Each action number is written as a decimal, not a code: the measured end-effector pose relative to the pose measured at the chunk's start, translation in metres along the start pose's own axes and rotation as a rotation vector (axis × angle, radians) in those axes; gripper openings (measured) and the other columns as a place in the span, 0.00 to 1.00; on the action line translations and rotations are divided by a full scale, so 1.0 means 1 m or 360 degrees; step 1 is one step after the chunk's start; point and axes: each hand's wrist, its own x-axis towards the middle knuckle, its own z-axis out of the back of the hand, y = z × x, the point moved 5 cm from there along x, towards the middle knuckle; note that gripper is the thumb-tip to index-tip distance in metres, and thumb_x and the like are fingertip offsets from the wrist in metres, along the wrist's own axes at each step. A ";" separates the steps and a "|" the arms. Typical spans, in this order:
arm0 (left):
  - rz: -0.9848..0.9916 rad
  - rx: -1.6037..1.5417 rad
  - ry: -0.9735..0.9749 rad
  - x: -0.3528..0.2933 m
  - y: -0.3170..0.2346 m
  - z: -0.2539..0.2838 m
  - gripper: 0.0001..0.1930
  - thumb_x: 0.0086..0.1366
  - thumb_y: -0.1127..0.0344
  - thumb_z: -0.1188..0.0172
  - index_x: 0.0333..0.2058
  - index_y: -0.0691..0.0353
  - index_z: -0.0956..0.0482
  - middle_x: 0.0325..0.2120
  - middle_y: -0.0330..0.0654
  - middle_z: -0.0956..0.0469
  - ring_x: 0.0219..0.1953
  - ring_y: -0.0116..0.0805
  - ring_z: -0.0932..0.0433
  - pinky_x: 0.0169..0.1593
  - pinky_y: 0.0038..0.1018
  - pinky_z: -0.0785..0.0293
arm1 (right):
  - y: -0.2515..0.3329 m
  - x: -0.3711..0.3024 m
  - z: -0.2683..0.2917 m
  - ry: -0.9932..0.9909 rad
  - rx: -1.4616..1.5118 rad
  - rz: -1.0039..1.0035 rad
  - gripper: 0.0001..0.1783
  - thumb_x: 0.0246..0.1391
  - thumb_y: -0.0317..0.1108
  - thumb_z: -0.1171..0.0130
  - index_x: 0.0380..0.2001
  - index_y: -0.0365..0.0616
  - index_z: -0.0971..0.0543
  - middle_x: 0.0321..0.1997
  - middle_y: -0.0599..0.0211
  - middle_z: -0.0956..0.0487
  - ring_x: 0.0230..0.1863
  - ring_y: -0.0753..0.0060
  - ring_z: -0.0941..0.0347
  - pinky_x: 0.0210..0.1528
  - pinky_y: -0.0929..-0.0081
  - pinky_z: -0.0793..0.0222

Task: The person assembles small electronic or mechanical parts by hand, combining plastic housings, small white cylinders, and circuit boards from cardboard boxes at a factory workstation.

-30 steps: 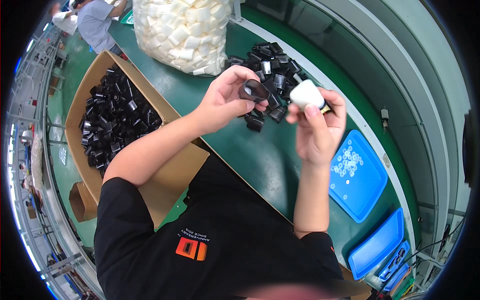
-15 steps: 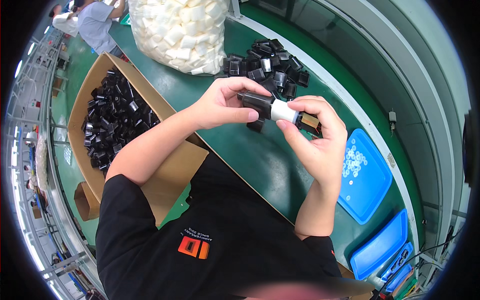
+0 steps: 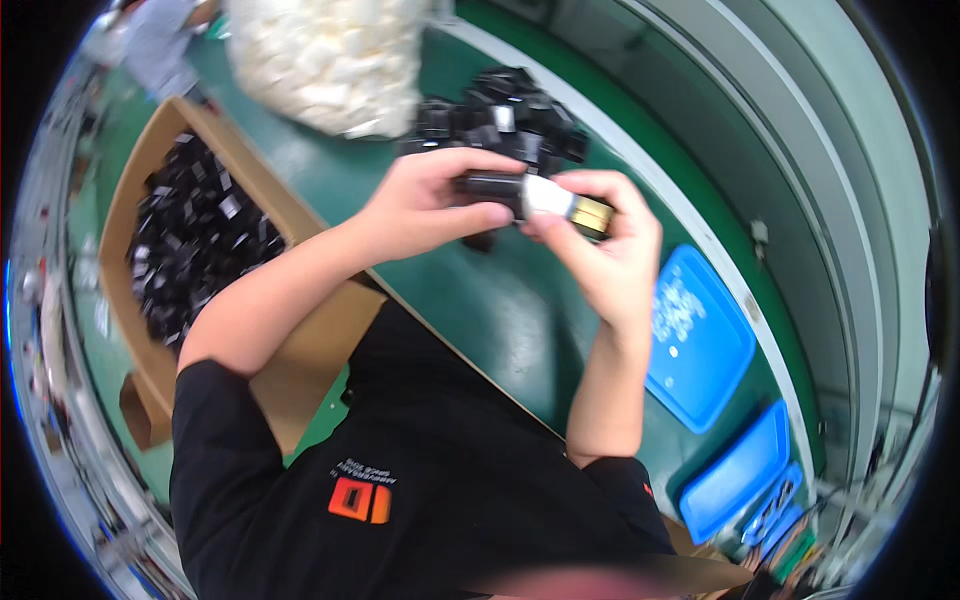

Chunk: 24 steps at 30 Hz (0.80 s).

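Note:
Both my hands hold one cylindrical piece level above the green table. My left hand (image 3: 425, 205) grips its black end part (image 3: 495, 190) between thumb and fingers. Against that part sits a white middle section (image 3: 547, 198), pinched by the thumb and fingers of my right hand (image 3: 615, 255). A black and gold end (image 3: 592, 215) sticks out toward my right palm. Motion blur hides whether the black part and the white section are fully joined. Just beyond my hands lies a heap of black plastic parts (image 3: 505, 115).
A cardboard box (image 3: 115, 245) full of black parts stands at left. Behind it is a clear bag of white blocks (image 3: 325, 65). To the right lie a blue tray (image 3: 715, 385) with small clear rings, another blue tray (image 3: 735, 480) and smaller bins. A person (image 3: 160, 45) stands far left.
The whole view has shifted, so everything sits slightly further left and up, with more blur. Both hands keep their grip on the piece; its gold end shows more broadly.

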 end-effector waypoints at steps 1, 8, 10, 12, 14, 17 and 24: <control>0.0015 -0.0046 -0.0023 -0.005 0.001 0.003 0.22 0.62 0.75 0.35 0.55 0.66 0.27 0.47 0.41 0.23 0.47 0.26 0.23 0.50 0.24 0.23 | 0.001 0.004 -0.003 0.0149 -0.0044 0.0066 0.15 0.50 0.21 0.34 0.41 0.34 0.25 0.40 0.59 0.20 0.37 0.70 0.19 0.39 0.74 0.19; 0.0085 0.0048 0.0014 -0.010 -0.002 0.002 0.23 0.63 0.77 0.38 0.57 0.68 0.29 0.49 0.43 0.24 0.49 0.28 0.23 0.52 0.24 0.24 | -0.010 0.008 -0.017 0.0310 0.0047 0.0116 0.16 0.50 0.25 0.33 0.42 0.43 0.25 0.37 0.75 0.24 0.37 0.84 0.29 0.38 0.84 0.32; 0.0036 0.0045 0.0021 -0.005 -0.004 0.000 0.21 0.63 0.75 0.37 0.56 0.66 0.27 0.47 0.40 0.23 0.47 0.25 0.23 0.49 0.23 0.24 | -0.013 0.009 -0.006 0.0306 0.0069 0.0138 0.16 0.51 0.26 0.33 0.43 0.42 0.26 0.38 0.73 0.24 0.37 0.83 0.27 0.39 0.83 0.29; 0.0072 0.0202 0.0048 -0.004 -0.009 -0.003 0.20 0.63 0.70 0.35 0.53 0.64 0.24 0.44 0.37 0.21 0.44 0.21 0.23 0.44 0.21 0.22 | -0.014 0.009 -0.001 0.0361 0.0282 -0.0121 0.13 0.53 0.26 0.34 0.41 0.41 0.24 0.38 0.73 0.24 0.38 0.82 0.26 0.39 0.83 0.28; -0.0054 0.0067 -0.0020 -0.001 -0.003 -0.006 0.20 0.62 0.70 0.34 0.53 0.65 0.24 0.42 0.37 0.20 0.41 0.21 0.22 0.43 0.20 0.22 | -0.012 0.009 0.004 0.0275 0.0247 -0.0066 0.13 0.53 0.21 0.36 0.43 0.38 0.22 0.41 0.69 0.22 0.38 0.80 0.23 0.38 0.83 0.24; 0.0005 0.0249 -0.0008 0.000 -0.005 -0.001 0.20 0.63 0.74 0.37 0.55 0.67 0.26 0.45 0.41 0.21 0.46 0.25 0.23 0.48 0.22 0.24 | -0.013 0.010 -0.008 0.0258 0.0199 -0.0021 0.13 0.53 0.20 0.38 0.43 0.36 0.22 0.41 0.65 0.22 0.36 0.80 0.23 0.38 0.82 0.24; -0.0376 0.0486 -0.0024 -0.009 -0.025 -0.008 0.36 0.53 0.70 0.26 0.61 0.62 0.32 0.47 0.40 0.24 0.48 0.26 0.24 0.48 0.24 0.24 | -0.040 0.014 -0.014 0.0284 0.1107 -0.0291 0.13 0.55 0.19 0.47 0.45 0.35 0.26 0.41 0.54 0.21 0.31 0.70 0.21 0.33 0.78 0.22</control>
